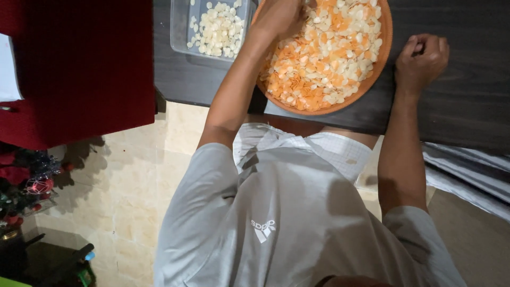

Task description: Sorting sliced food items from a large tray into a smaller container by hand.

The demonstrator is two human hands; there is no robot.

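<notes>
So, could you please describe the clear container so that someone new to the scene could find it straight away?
Start from the dark wooden table and find the big round orange bowl of mixed orange and white pieces. Just beside it, by the left hand, sits the clear rectangular plastic container. Unlike the bowl, it is transparent, straight-sided and holds only white pieces.

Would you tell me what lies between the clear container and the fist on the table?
In the head view, the round brown bowl of pale and orange flakes, with the left hand dipped in it.
</notes>
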